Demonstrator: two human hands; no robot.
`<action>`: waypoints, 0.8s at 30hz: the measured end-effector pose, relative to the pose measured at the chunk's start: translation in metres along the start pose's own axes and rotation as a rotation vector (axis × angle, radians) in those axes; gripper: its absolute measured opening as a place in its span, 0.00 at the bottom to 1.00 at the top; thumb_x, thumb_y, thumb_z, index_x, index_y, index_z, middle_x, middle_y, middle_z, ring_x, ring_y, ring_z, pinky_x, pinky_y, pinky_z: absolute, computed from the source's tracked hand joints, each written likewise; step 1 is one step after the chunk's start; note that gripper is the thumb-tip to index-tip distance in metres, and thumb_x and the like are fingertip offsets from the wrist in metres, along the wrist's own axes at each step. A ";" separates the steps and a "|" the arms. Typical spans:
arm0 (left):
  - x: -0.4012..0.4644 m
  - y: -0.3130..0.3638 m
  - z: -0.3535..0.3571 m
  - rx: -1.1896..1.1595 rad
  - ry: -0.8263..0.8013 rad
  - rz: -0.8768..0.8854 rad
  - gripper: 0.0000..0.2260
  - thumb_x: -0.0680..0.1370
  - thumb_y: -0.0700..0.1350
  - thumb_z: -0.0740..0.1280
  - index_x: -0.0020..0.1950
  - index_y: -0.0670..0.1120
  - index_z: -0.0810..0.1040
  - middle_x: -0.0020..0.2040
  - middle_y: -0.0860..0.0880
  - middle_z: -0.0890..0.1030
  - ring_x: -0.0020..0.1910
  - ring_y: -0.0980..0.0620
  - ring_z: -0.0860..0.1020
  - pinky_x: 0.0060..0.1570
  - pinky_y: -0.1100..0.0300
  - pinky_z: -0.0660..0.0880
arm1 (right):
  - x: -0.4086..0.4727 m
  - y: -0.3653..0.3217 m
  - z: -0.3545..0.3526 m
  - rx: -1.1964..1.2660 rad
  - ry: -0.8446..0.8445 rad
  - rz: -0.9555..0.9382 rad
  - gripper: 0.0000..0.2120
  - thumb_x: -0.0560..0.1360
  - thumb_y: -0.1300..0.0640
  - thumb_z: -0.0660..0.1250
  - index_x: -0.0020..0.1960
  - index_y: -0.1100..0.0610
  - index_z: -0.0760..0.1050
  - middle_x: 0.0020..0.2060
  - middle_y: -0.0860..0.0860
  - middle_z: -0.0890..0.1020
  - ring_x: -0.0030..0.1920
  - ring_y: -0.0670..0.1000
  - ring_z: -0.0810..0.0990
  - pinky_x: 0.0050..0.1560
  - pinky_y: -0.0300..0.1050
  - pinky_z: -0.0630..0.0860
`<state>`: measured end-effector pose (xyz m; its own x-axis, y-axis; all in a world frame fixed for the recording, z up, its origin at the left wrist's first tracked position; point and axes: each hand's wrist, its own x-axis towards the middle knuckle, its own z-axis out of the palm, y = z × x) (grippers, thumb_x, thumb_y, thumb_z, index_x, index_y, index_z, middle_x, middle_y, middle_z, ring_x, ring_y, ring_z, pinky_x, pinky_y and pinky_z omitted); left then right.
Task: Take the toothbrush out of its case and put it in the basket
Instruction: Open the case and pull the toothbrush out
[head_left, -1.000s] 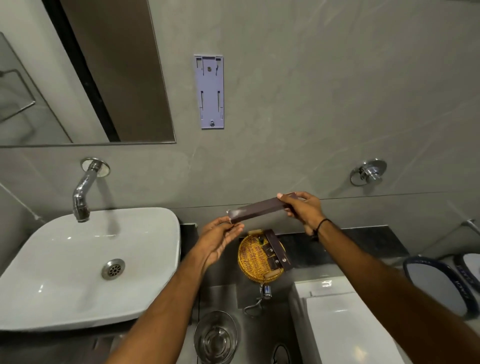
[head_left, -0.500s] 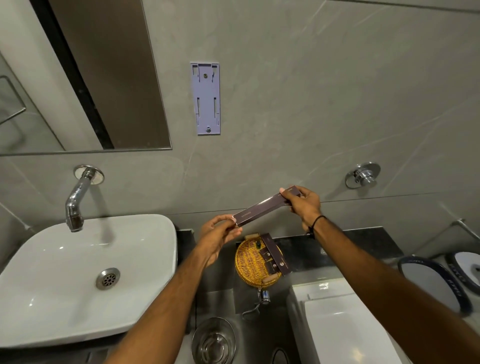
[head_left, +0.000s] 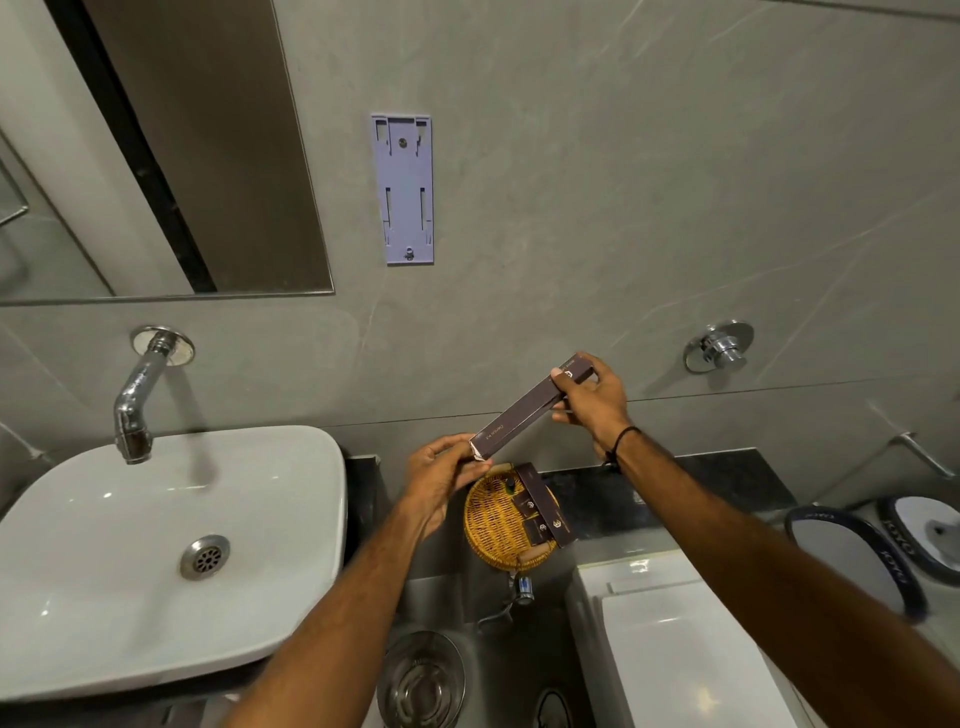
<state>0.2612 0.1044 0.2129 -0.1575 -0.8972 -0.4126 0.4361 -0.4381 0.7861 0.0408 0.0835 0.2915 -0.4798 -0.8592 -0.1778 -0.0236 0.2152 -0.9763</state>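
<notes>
A long, slim dark brown toothbrush case (head_left: 524, 415) hangs in the air above the counter, tilted with its right end higher. My right hand (head_left: 592, 402) grips its upper right end. My left hand (head_left: 441, 475) pinches the lower left end, where a pale flap shows. No toothbrush is visible; the case hides it. Below the case sits a round woven basket (head_left: 491, 525) on the dark counter, with other dark brown boxes (head_left: 543, 512) lying across its right side.
A white sink (head_left: 156, 545) with a chrome tap (head_left: 137, 400) fills the left. A white toilet tank (head_left: 675, 649) stands lower right, a glass (head_left: 421, 680) below the basket, a wall valve (head_left: 719, 345) at right, a purple wall bracket (head_left: 402, 189) above.
The case has tilted more steeply: my right hand raised its end up and to the right. My left hand stays at the lower end. The view shifted slightly.
</notes>
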 end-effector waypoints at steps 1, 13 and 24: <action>0.000 -0.002 0.001 -0.037 0.006 -0.010 0.07 0.77 0.32 0.69 0.47 0.41 0.86 0.41 0.42 0.88 0.41 0.42 0.88 0.34 0.59 0.85 | -0.001 -0.002 0.001 -0.019 0.020 -0.030 0.27 0.76 0.58 0.72 0.74 0.51 0.70 0.44 0.51 0.83 0.35 0.46 0.85 0.30 0.39 0.84; 0.007 -0.010 0.020 -0.456 -0.035 -0.272 0.17 0.81 0.51 0.65 0.57 0.37 0.78 0.48 0.34 0.85 0.42 0.42 0.86 0.36 0.52 0.85 | -0.046 -0.029 0.019 -0.375 -0.094 -0.737 0.25 0.77 0.50 0.71 0.73 0.49 0.71 0.31 0.48 0.79 0.29 0.44 0.78 0.31 0.33 0.80; 0.004 -0.024 -0.010 0.052 0.130 -0.292 0.17 0.81 0.58 0.63 0.50 0.43 0.78 0.32 0.48 0.73 0.20 0.58 0.66 0.17 0.67 0.63 | -0.026 -0.047 0.014 -0.250 0.076 -0.676 0.23 0.78 0.51 0.70 0.70 0.51 0.68 0.45 0.48 0.83 0.33 0.40 0.83 0.33 0.35 0.83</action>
<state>0.2594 0.1116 0.1877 -0.1533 -0.7203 -0.6765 0.3425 -0.6809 0.6474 0.0666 0.0887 0.3402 -0.3486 -0.8092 0.4729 -0.5319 -0.2446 -0.8107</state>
